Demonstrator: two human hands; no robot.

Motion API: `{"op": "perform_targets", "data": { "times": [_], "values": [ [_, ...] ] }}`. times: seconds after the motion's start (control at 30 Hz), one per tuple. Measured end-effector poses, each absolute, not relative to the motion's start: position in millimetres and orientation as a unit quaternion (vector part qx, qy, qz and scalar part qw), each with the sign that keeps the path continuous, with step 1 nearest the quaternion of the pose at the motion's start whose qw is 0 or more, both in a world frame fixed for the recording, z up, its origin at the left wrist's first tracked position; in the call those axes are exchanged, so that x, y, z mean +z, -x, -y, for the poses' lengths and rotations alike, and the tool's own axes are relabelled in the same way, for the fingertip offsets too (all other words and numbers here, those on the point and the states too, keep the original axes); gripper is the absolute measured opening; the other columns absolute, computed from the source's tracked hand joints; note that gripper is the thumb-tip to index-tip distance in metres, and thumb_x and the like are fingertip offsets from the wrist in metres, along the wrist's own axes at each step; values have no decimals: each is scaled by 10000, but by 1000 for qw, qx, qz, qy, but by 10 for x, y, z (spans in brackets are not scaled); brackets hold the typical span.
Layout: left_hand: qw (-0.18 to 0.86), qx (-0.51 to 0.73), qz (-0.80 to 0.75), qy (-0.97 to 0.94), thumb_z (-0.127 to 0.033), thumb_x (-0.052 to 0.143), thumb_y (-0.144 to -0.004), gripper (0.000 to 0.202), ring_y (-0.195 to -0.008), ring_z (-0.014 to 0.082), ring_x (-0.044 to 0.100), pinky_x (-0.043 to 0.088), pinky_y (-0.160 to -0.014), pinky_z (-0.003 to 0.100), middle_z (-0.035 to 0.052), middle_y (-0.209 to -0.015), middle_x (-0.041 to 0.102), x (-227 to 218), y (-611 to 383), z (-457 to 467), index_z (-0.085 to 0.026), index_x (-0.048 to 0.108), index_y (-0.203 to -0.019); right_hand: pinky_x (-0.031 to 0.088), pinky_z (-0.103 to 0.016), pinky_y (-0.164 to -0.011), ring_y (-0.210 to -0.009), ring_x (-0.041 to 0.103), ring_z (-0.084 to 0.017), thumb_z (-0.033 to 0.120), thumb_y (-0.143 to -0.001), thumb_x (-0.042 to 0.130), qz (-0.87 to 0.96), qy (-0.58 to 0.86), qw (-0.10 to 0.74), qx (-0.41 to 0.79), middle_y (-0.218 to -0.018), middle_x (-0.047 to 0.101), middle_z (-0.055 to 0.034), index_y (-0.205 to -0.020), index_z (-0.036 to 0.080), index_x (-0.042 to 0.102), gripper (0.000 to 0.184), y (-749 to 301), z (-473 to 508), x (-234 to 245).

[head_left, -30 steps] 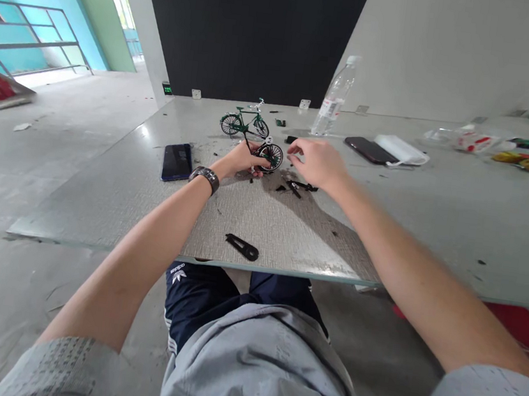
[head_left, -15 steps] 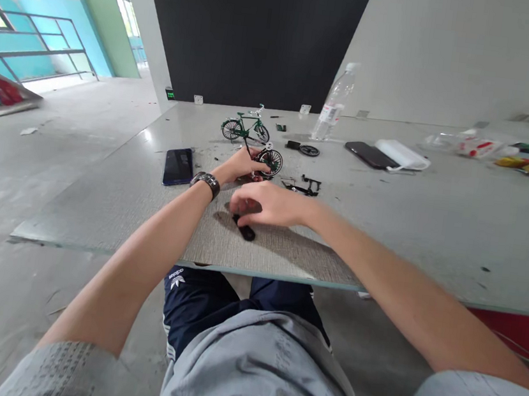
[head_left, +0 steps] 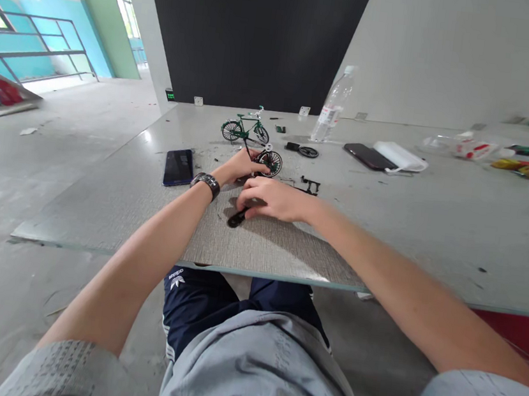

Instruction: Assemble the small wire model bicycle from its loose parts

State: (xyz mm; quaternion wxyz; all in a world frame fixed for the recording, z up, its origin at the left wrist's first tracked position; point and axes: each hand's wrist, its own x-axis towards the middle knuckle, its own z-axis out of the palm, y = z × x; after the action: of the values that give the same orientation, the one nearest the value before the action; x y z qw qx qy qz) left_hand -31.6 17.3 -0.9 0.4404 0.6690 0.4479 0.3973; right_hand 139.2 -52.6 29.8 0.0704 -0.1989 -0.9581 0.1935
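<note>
My left hand (head_left: 244, 165) is closed on a partly built model bicycle (head_left: 270, 163), whose black spoked wheel shows beyond the fingers. Just nearer to me, my right hand (head_left: 271, 199) has its fingers curled down on a small black elongated part (head_left: 237, 218) with a rounded end. One end of that part is hidden under the fingers. Behind the left hand stands a green model bicycle (head_left: 247, 125). Black frame parts (head_left: 310, 185) lie just past the right hand, partly covered by it. A loose black wheel (head_left: 307, 152) rests farther back.
A dark phone (head_left: 179, 167) lies left of my left wrist. A clear bottle (head_left: 333, 107) stands toward the back wall. To the right are another phone (head_left: 369, 155), a white object (head_left: 401, 155) and yellow packets (head_left: 521, 168). The table's front edge (head_left: 283, 277) runs before my lap.
The black part has turned, its free end swinging from right to left under my right hand. My right hand has shifted slightly right and away. My left hand stays on the model bicycle.
</note>
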Motion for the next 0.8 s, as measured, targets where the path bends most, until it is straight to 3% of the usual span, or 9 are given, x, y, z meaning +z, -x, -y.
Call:
{"op": "perform_targets", "data": {
  "times": [0.27,0.5,0.67,0.8],
  "values": [
    [447,410,-448,-656,-76,838,-767,163,-632,102,569,463,-616,259,-6,-726,691,49,282,-88,-144,690,-771,513,-433,-946,-1014,688,-275,312,-1128,558,987,124,97,-38,-1085,793,-137,-1076,165,789,279,-1254,629,152],
    [501,402,-445,-624,-50,806,-817,150,-538,114,644,492,-543,245,-10,-706,715,75,272,-52,-139,691,-853,539,-374,-875,-1038,720,-248,448,-1120,625,989,80,121,10,-1128,809,-93,-1186,202,802,310,-1280,661,141],
    [495,396,-460,-622,-37,812,-833,178,-539,125,666,477,-522,230,-9,-656,695,103,259,-8,-144,669,-823,525,-380,-846,-989,710,-249,396,-1137,587,987,82,122,-67,-1072,796,-112,-1121,173,793,304,-1233,694,79],
    [494,393,-467,-619,-29,790,-856,170,-534,121,644,470,-524,243,-7,-664,692,112,254,-7,-144,666,-838,519,-399,-842,-949,693,-255,251,-1148,468,978,82,136,-136,-1006,787,-131,-1025,160,779,346,-1172,691,-2]
  ]
}}
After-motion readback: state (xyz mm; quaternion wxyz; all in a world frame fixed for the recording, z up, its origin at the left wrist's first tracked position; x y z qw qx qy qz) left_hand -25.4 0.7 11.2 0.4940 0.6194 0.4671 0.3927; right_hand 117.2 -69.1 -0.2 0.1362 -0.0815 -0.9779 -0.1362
